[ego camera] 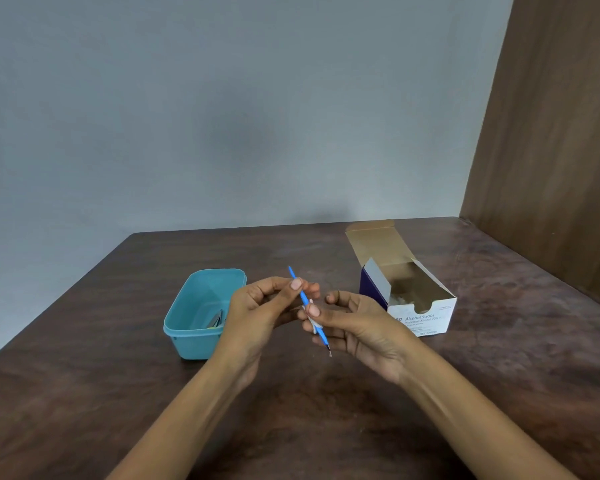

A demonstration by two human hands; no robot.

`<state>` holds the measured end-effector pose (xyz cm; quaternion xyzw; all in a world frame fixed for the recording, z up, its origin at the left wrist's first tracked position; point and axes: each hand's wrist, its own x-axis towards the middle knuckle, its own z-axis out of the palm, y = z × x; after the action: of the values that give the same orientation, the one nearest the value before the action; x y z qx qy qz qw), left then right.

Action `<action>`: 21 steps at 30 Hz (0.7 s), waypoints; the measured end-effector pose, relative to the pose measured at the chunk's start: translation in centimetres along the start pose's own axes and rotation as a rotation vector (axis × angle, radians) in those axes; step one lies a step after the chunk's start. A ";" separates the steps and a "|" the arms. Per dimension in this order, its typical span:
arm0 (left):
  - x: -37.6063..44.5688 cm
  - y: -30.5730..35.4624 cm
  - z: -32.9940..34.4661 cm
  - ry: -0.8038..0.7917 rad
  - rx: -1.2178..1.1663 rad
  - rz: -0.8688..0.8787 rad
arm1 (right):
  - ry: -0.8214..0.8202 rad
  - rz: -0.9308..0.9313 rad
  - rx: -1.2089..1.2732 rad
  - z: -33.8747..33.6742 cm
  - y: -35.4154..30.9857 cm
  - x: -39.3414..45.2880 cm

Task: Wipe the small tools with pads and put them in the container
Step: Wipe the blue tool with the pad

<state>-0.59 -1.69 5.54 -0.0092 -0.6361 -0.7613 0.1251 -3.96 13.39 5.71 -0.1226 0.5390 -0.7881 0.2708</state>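
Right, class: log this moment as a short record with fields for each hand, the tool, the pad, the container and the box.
left hand: pinches the blue tool's upper part
right hand: holds the pad around the tool
blue tool: slanted, held above the table
pad: white, wrapped on the tool's lower part
container: teal, open, a metal tool inside
box: alcohol swabs, flap open

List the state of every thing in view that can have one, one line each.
Slim blue plastic tool with metal tip: held tilted above the table, pad round its lower part.
Small white pad: wrapped on the tool.
Left hand: pinches the tool's upper part.
Right hand: pinches the pad on the tool.
Teal plastic container: lidless, a metal tool inside.
White cardboard swab box: open, flap up.
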 end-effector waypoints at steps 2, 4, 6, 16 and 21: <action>0.1 0.0 -0.1 0.046 -0.005 0.000 | 0.010 -0.040 -0.075 0.0 -0.1 -0.2; 0.1 -0.1 -0.1 0.075 -0.012 0.009 | 0.036 -0.094 -0.167 -0.1 -0.2 -0.3; 0.1 0.0 -0.1 0.107 -0.034 0.029 | 0.047 -0.138 -0.247 -0.1 -0.3 -0.4; -0.1 0.0 0.0 0.109 -0.016 0.042 | 0.145 -0.253 -0.396 0.0 0.3 -0.2; -0.3 -0.6 0.5 0.096 -0.019 0.019 | 0.201 -0.309 -0.358 0.1 0.7 0.1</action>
<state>-0.53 -1.12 5.05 0.0201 -0.6219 -0.7658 0.1626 -3.77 13.07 5.06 -0.1709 0.6690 -0.7203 0.0663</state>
